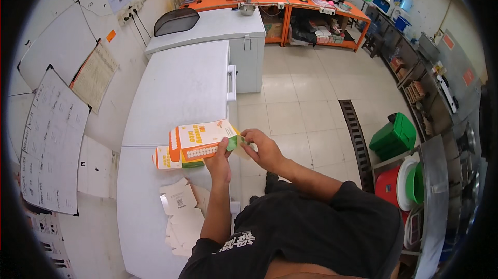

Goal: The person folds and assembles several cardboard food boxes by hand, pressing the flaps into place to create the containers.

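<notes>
The carton (199, 141) is white with orange panels and a green flap. The freezer (181, 87) is white, the floor (306, 102) cream-tiled, the bin (395, 135) green, the sleeves (311, 227) black.

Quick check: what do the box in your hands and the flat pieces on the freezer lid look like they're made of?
The box, held by the left hand and right hand, looks like thin printed cardboard, orange and white with a slight sheen; its panels fold on sharp creases. The flat pieces seem to be the same card, unprinted side up, dull and pale.
</notes>
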Motion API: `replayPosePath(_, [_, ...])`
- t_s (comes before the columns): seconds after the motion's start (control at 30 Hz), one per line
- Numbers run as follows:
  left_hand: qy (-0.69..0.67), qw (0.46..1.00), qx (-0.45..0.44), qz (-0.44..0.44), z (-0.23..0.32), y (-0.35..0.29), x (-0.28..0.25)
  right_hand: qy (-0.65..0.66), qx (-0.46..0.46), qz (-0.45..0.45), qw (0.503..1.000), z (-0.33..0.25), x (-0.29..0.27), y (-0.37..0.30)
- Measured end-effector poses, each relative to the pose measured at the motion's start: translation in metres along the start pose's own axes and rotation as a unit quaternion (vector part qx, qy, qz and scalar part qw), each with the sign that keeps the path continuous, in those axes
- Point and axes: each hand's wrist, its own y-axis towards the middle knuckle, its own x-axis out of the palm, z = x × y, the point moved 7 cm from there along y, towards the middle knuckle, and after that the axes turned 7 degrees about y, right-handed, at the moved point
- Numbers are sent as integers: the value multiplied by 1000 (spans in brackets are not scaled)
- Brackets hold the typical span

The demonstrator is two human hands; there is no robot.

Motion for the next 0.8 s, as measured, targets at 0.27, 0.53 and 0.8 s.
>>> replayPosePath(0.27, [242, 959, 145, -10, 28, -13, 8, 280, 187, 35, 941, 16, -6, 17])
replayPosePath(0.53, [359, 895, 265, -6, 33, -34, 16, 212, 93, -8, 973, -16, -5, 25])
replayPosePath(0.8, [336, 906, 258, -28, 62, -25, 31, 108, -29, 21, 994, -42, -12, 42])
